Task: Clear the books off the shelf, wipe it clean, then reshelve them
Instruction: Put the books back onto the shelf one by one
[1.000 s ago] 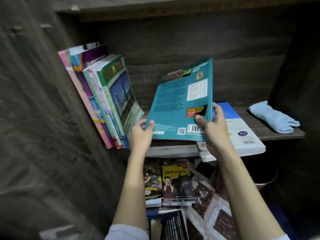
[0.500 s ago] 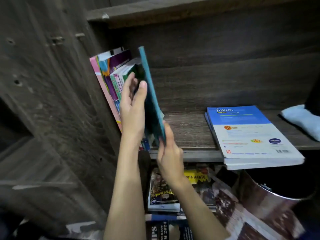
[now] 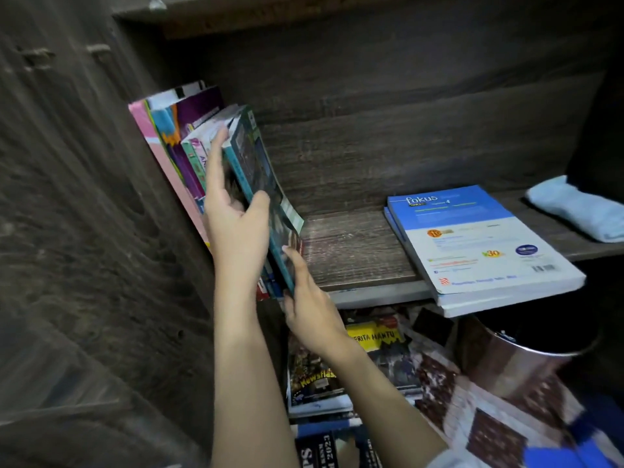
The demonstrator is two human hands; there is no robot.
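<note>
Teal book (image 3: 260, 197) upright, leaning left

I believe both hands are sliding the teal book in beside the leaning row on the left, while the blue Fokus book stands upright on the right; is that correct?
Not quite. The head view shows the Fokus book lying flat on the shelf, on top of another book, its front edge overhanging. The rest holds: the left hand and right hand both hold the teal book against the leaning row.
</note>
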